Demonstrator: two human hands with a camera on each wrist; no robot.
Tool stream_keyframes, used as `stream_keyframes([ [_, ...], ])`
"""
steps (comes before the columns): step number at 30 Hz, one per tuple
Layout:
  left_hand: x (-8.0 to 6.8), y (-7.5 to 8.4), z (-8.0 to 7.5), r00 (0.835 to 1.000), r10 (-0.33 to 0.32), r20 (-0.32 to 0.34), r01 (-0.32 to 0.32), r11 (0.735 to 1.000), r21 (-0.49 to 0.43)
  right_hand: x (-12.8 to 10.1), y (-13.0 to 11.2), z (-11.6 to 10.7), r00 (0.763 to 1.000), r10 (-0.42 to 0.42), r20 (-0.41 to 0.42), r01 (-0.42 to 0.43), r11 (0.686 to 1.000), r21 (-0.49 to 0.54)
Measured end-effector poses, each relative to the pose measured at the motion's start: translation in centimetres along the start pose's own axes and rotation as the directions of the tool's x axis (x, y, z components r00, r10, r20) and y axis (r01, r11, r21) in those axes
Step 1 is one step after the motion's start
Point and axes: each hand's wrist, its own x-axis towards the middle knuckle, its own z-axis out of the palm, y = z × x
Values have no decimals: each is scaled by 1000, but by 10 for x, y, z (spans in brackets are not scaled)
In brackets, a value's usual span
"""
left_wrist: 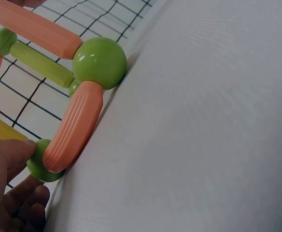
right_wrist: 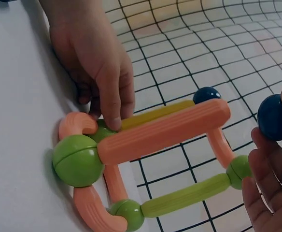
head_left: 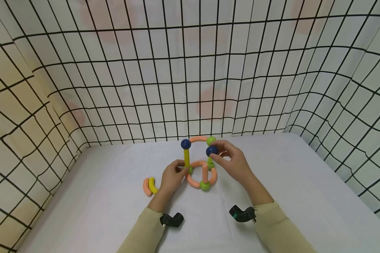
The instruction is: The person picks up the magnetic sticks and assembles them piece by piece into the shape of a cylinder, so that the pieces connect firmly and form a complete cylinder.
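Head view alone shows loose curved pieces [head_left: 149, 186]; right hand [head_left: 234, 161] pinches blue ball [head_left: 211, 150].

You have two dark blue balls: one [head_left: 185, 143] on the yellow upright, one [head_left: 211, 150] in your fingers. Green balls visible: four. Two loose curved pieces lie together, one peach [head_left: 146, 187], one yellow [head_left: 152, 185].

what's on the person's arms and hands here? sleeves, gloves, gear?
Both hands are bare: no gloves, rings or markings visible on the left hand or the right hand. Both arms wear long pale beige sleeves, left sleeve and right sleeve, ending at the wrists. A small black camera unit sits at each cuff: left wrist camera, right wrist camera, the right with a small green mark.
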Motion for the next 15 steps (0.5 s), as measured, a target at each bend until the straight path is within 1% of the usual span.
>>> stream_keyframes([
  [6,0,1,0,1000,-17,-4,17,1000,-5,-2,-1,7,996,-21,84,23,1000,-22],
  [9,-1,2,0,1000,-15,-4,15,1000,-8,-3,-1,9,993,-21,118,24,999,-23],
  [15,0,1,-1,1000,-8,-5,8,1000,-12,-3,1,11,988,-1,157,4,1000,-18],
])
